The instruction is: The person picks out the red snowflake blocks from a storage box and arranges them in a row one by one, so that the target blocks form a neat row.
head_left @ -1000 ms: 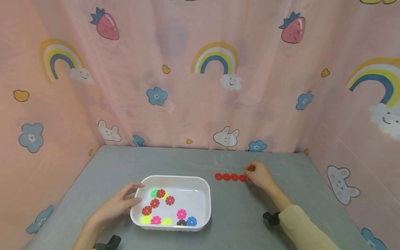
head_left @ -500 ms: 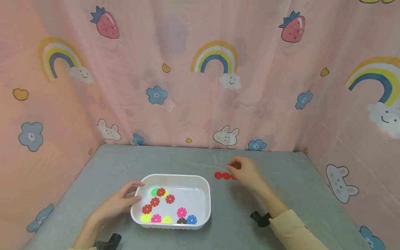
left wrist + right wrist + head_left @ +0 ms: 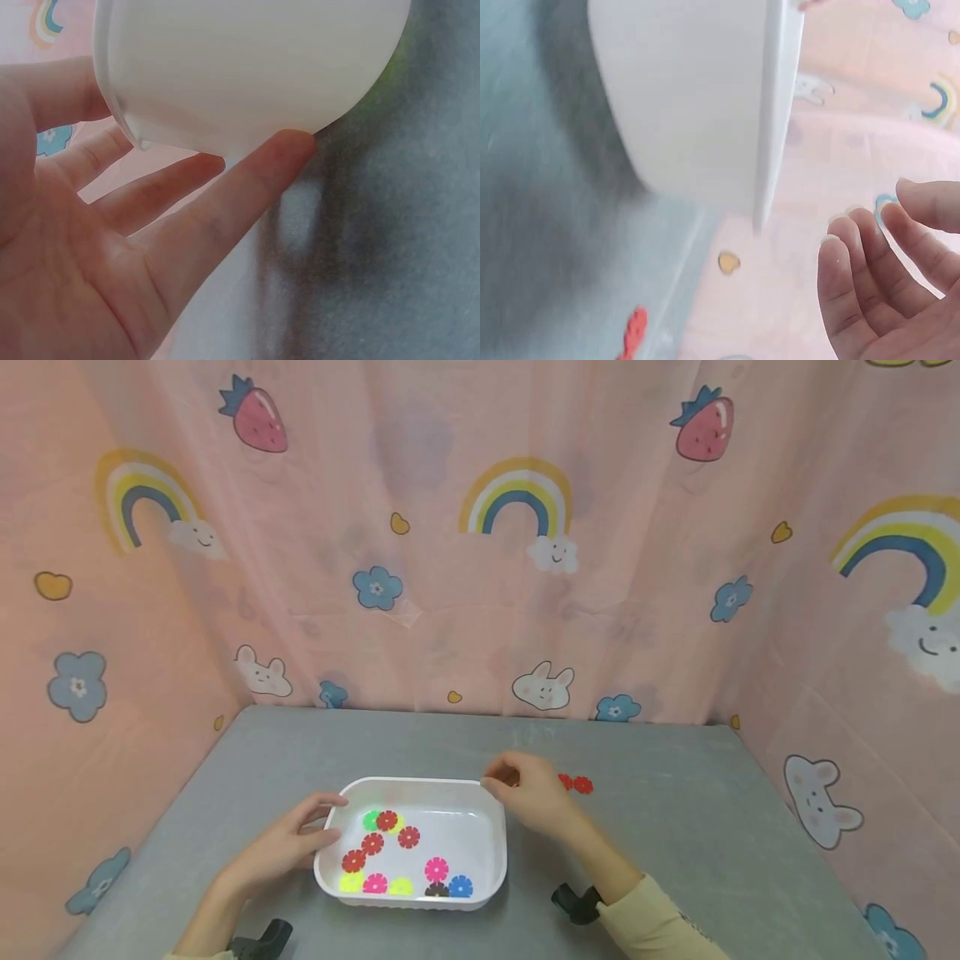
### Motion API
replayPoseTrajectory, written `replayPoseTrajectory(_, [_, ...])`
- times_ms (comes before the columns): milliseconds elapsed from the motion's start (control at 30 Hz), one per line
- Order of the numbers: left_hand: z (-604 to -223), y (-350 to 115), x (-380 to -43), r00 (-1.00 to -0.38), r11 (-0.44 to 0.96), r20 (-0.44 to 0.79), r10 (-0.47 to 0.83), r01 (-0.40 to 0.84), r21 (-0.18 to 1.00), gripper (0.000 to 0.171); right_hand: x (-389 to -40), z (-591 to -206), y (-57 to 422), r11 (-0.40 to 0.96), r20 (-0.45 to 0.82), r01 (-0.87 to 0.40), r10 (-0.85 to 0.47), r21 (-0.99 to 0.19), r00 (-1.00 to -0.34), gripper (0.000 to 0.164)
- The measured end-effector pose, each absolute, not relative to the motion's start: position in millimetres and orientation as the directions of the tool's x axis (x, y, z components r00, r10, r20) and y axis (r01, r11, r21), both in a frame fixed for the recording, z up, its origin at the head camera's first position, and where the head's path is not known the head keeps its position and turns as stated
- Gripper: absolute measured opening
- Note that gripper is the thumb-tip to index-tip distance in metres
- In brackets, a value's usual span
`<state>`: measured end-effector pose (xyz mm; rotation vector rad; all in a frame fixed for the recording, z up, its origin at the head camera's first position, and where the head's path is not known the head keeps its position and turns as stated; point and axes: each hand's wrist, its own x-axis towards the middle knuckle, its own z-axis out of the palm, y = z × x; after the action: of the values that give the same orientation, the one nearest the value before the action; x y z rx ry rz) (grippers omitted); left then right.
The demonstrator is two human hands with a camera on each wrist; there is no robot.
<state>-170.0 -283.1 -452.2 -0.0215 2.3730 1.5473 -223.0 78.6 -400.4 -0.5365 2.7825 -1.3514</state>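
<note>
A white plastic tray sits on the table with flower-shaped plastic discs inside: red, pink, yellow, green, blue and a dark one. My left hand holds the tray's left side, with some digits at the rim and others against the outer wall. Just off the tray's back right corner hovers my right hand; in the right wrist view its fingers are loosely bent, thumb apart, nothing between them. Red discs in a row lie behind it, partly hidden.
The grey table extends around the tray. A pink printed curtain encloses the back and both sides. A black wrist mount sits below the right wrist, another below the left.
My right hand has moved left from the right end of the red disc row to the tray's back right corner, uncovering discs at that end. The left hand and tray have stayed put.
</note>
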Motion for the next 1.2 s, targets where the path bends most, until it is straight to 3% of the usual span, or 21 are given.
replayPoseTrajectory(433, [-451,-282,-170,-0.958,0.432,-0.253,0.136,-0.172,0.885,0.055,-212,-422,23,0.568,0.088,-0.352,-0.438,-0.744,-0.894,0.019])
replayPoseTrajectory(967, [-452,-280,-173,-0.96,0.426,-0.242,0.143,-0.161,0.89,0.05,-216,-446,-16,0.661,-0.13,-0.297,-0.516,-0.689,-0.847,0.03])
replayPoseTrajectory(1200, [-452,-281,-171,-0.958,0.43,-0.249,0.141,-0.167,0.887,0.052,-221,-453,-22,0.692,-0.13,-0.343,-0.533,-0.636,-0.836,0.023])
